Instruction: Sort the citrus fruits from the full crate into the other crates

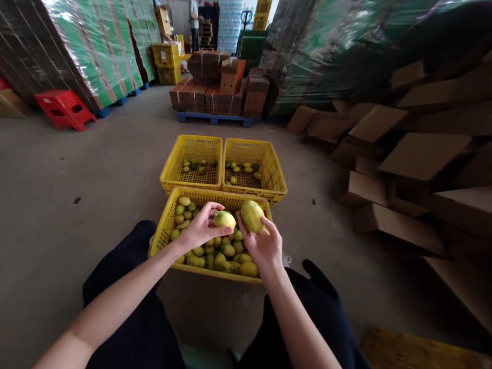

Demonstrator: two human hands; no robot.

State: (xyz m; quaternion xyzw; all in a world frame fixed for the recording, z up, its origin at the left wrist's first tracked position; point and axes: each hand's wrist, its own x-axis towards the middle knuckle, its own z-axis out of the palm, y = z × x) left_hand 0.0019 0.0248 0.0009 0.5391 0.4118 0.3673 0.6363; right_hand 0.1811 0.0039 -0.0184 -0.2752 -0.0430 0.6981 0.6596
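Between thumb and fingers, my left hand [202, 225] grips a yellow-green lemon [224, 219]. A larger lemon [252, 216] rests in my right hand [266, 246], its fingers curled around the fruit from below. Both hands are above the near yellow crate [219, 277], which holds many yellow and green lemons [220, 260]. Just beyond it stand two more yellow crates side by side. The far left crate [169, 171] has several lemons on its slatted bottom, some dark green. Several more lie in the far right crate [279, 174].
Flattened brown cartons [423, 156] are heaped on the right. A blue pallet [213, 119] carries stacked cardboard [225, 100] ahead. A red stool [63, 108] stands at left beside wrapped green stacks [100, 46]. A person [193, 23] stands far back near stacked yellow crates [167, 61].
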